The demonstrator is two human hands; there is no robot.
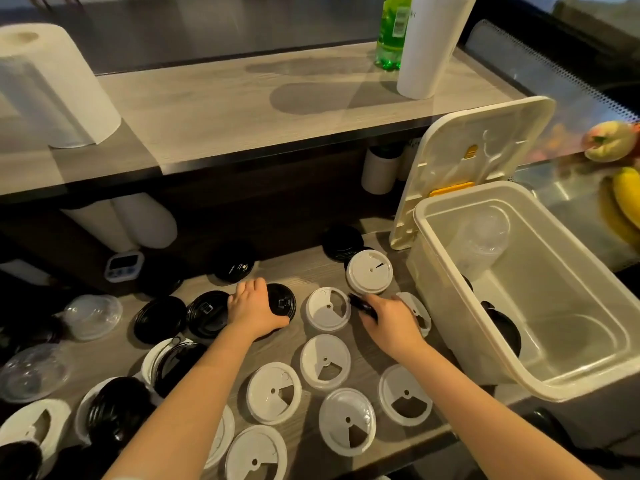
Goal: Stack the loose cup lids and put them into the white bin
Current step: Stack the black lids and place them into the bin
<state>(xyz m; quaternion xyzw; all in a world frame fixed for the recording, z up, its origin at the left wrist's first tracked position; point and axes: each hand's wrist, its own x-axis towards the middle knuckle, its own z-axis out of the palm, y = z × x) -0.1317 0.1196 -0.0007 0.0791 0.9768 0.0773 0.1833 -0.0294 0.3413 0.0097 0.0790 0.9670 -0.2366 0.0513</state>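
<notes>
Several loose cup lids, black, white and clear, lie scattered on the wooden counter [304,271]. My left hand [254,308] rests on a black lid [282,303], fingers closed over its left edge. My right hand [389,322] holds a black lid [362,304] by its rim, just above a white lid [417,311] that it partly hides. White lids [327,308] [325,362] lie between and below my hands. The white bin [526,379] stands open at the right, its hinged cover [474,157] raised. Inside it sit black lids [504,329] and clear lids [483,239].
A short stack of white lids [370,271] and a black stack [343,242] stand by the bin. A small timer [124,265] sits at the back left. Paper rolls [52,88], a green bottle [393,32] and a white roll [433,43] stand on the upper shelf. Bananas [627,199] lie at the right.
</notes>
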